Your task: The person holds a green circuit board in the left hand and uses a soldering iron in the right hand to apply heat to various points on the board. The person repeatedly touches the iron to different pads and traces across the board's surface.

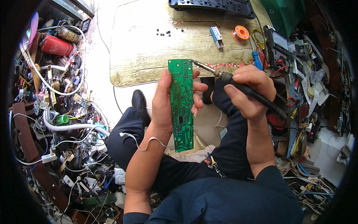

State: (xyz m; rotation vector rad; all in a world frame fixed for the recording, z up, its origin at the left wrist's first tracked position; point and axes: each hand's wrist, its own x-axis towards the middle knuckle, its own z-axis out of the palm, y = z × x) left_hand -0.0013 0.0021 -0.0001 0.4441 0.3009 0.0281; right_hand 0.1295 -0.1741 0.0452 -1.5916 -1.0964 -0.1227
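My left hand (163,100) grips a long green circuit board (181,97) by its edges, thumb on the left side and fingers showing past the right. The board stands lengthwise over my lap, its soldered side facing me. A thin white cable (143,143) with a small plug hangs from its lower end. In my right hand (253,87) is a soldering iron (240,86) with a black handle. Its tip reaches the board's upper right corner; whether it touches the solder there I cannot tell.
Ahead is a wooden table (138,56) with tiny black parts (162,34), a small box (216,37), an orange solder spool (241,33), a blue-handled screwdriver (256,59) and a black casing (212,7). A meter (279,41) stands at the right. Heaped cables and scrap (78,149) lie at the left.
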